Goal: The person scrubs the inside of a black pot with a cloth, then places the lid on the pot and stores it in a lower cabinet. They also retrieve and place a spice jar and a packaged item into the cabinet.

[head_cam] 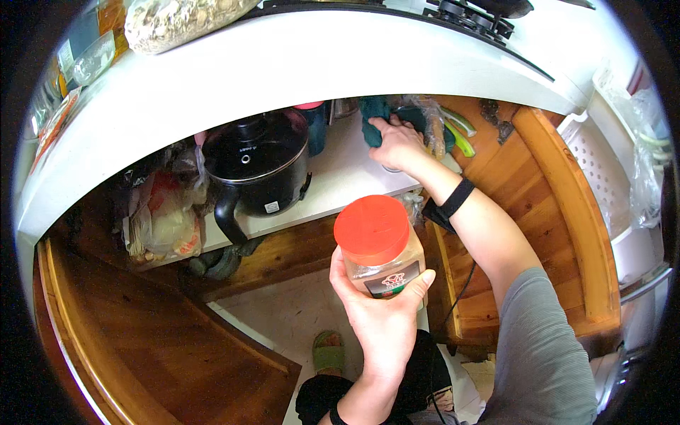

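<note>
My left hand [380,324] is wrapped around a clear plastic jar [411,263] with a red screw lid [372,228] and a dark printed label. The jar is held in front of the open cabinet, its lid facing up at me. Inside the cabinet, my right hand [397,142] reaches over the white shelf [342,172]. A dark green cloth-like item [373,127] is right by its fingers. Part of a round rim [391,169] shows beneath the palm; whether the fingers grip anything is hidden.
A black lidded pot [260,183] stands on the shelf, its handle jutting past the front edge. Plastic bags [170,218] lie left of it. Wooden cabinet doors stand open at left [159,340] and right [510,223]. Above is the white countertop [319,58] with a gas hob [478,24].
</note>
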### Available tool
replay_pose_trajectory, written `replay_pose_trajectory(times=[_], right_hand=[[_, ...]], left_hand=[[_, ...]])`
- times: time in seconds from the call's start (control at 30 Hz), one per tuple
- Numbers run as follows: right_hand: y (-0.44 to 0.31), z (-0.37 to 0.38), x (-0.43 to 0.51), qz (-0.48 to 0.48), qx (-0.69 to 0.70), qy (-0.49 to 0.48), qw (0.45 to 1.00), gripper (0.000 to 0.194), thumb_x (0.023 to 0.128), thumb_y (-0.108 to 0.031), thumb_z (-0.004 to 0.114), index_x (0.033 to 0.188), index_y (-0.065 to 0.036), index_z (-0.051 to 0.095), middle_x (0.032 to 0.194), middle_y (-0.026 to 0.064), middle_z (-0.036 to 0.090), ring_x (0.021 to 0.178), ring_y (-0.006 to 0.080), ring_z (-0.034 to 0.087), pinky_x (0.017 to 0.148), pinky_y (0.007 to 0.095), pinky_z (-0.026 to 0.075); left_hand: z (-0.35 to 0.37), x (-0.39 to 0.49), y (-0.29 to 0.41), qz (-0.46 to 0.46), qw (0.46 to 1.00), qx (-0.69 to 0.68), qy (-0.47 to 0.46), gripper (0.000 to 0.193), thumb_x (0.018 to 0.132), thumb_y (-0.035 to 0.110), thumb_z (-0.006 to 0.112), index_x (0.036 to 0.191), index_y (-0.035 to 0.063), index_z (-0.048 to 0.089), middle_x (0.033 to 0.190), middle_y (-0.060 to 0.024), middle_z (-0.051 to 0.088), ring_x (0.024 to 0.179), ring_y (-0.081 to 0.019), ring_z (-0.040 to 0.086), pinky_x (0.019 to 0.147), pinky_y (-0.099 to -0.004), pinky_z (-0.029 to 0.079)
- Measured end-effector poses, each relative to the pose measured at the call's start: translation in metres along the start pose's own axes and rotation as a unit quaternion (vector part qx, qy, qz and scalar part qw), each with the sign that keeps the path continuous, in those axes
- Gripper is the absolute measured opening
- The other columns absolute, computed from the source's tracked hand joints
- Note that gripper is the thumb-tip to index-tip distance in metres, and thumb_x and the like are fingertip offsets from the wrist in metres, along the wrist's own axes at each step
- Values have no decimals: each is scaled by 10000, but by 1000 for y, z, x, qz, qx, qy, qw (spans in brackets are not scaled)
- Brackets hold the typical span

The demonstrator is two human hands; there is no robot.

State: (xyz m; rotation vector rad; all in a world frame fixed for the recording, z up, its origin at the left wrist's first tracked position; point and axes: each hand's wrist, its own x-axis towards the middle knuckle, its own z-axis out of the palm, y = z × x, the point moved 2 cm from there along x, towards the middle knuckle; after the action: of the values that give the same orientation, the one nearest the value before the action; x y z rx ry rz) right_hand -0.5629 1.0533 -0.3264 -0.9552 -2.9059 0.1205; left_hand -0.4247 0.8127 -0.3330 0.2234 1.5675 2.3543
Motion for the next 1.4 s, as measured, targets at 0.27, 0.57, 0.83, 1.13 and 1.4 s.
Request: replay_pose_trajectory(times=[0.27,0.57,0.83,1.13,1.4], right_hand=[[34,-2,-28,-218,-2,1,976,677,725,-14,599,1357,-220,471,1448,184,435,1336,346,419,1106,420,348],[96,-19,-24,-107,11,-16,994,574,759,99,511,1212,-252,482,1316,111,572,1259,322,505,1030,494,352],[129,-34,-19,-64,373,207,902,502,741,154,447,1158,-37,651,1177,142,660,1123,217,605,971,276,447],[151,53,-61,284,584,373,663,357,855,60,492,1194,7,593,1173,150,633,1110,236,583,990,320,420],[134,49,-33,160,603,283,729,597,888,-173,592,1421,10,395,1359,189,517,1218,263,517,1023,329,389]], left_hand=[[-1,-13,3,3,1000,-5,-12,1027,654,58,881,1421,2,200,1352,-191,409,1230,-256,457,1051,-380,384],[1,-14,-5,23,1000,-2,-5,1048,651,92,892,1425,-9,192,1354,-196,405,1239,-261,446,1055,-390,382],[-4,-18,4,9,1000,-9,-5,1044,647,53,882,1427,-7,191,1359,-189,400,1231,-261,453,1050,-387,389],[-3,-17,4,0,1000,-7,-13,1042,648,27,870,1429,-10,183,1332,-187,433,1203,-254,473,1041,-384,396],[-6,-17,6,-19,999,-15,-22,1038,647,0,863,1430,-4,182,1331,-174,437,1194,-243,481,1026,-373,414]])
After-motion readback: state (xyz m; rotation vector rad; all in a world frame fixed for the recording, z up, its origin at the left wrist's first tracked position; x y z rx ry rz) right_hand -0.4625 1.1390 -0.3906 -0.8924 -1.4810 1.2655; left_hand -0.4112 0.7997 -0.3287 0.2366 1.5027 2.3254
